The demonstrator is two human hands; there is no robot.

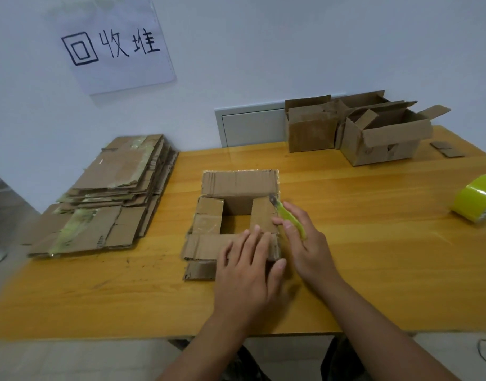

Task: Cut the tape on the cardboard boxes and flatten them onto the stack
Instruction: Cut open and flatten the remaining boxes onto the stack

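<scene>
Showing the head view: at frame centre, an opened cardboard box (237, 215) lies on the wooden table (374, 257) with its flaps spread. The left hand (246, 273) presses flat, fingers straight, on the near flap. The right hand (305, 243), just right of it, grips a yellow-green utility knife (287, 217) whose long axis runs up-left, blade tip touching the right flap. The stack of flattened boxes (110, 199) lies well apart at left, nearer the left hand.
</scene>
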